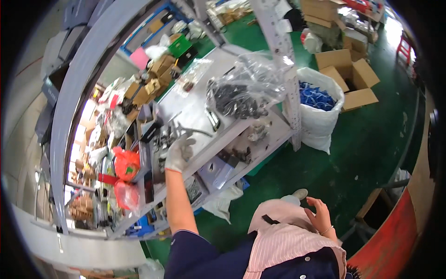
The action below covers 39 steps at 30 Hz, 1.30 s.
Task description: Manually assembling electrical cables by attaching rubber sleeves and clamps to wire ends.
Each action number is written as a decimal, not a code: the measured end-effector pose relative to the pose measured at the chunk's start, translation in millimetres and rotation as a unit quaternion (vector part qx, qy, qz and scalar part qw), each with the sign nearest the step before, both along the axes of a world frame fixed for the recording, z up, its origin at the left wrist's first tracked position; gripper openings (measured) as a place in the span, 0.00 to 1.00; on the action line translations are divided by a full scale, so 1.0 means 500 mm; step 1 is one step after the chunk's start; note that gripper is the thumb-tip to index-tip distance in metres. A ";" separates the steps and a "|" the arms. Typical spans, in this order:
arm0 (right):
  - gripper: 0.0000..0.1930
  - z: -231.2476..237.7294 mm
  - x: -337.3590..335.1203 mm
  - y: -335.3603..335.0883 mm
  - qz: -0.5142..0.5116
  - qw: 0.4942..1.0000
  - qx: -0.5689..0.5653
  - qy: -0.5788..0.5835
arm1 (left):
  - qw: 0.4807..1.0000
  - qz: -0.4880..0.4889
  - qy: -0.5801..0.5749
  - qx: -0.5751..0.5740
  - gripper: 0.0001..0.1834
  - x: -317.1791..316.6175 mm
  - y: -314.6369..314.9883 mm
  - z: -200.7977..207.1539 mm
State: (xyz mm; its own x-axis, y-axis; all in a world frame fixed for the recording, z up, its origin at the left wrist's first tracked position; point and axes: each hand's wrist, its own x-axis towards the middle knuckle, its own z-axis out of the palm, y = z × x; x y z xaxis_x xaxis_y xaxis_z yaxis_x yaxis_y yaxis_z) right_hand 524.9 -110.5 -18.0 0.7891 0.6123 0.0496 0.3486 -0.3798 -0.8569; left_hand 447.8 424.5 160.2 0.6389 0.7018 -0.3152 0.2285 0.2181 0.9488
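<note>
My left hand, in a white glove with a red cuff edge, reaches over the front edge of the metal shelf. Its fingers are half bent and look apart. Right beside the fingertips lies a dark-handled tool, plier-like in shape, among small grey metal parts. Whether the glove touches it, I cannot tell. A clear plastic bag of black parts rests farther right on the same shelf. My right hand, bare with a bracelet at the wrist, hangs near my body, its fingers loosely apart and nothing visible in them.
A perforated upright post rises at the shelf's right corner. Beside it stand a white sack of blue pieces and an opened carton. Below are a lower shelf with boxes and green floor. Orange-red bags hang left.
</note>
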 end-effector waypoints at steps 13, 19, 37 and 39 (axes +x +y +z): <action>0.25 -0.022 -0.264 -0.415 -0.519 0.851 0.043 0.074 | 0.510 -0.069 -0.188 0.837 0.20 0.336 -0.552 -0.050; 0.24 -0.044 -0.490 -0.501 -0.658 0.751 0.010 0.047 | 0.462 -0.408 -0.386 0.686 0.21 0.417 -1.146 -0.120; 0.16 -0.041 -0.753 -0.537 -0.935 0.275 0.022 0.221 | 0.235 -0.631 -0.517 0.528 0.46 0.269 -2.697 -0.222; 0.17 -0.045 -0.759 -0.456 -0.938 0.172 0.064 0.295 | 0.232 -0.600 -0.516 0.565 0.48 0.280 -2.780 -0.273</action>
State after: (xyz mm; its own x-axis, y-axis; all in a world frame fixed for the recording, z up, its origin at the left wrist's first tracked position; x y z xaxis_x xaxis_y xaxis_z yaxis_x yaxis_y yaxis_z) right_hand 145.5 -338.5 -40.7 -0.5166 -0.7230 -0.4588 -0.4458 0.6845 -0.5767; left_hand 587.8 -965.6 23.5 -0.0877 -0.9156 0.3924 -0.9954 0.0649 -0.0709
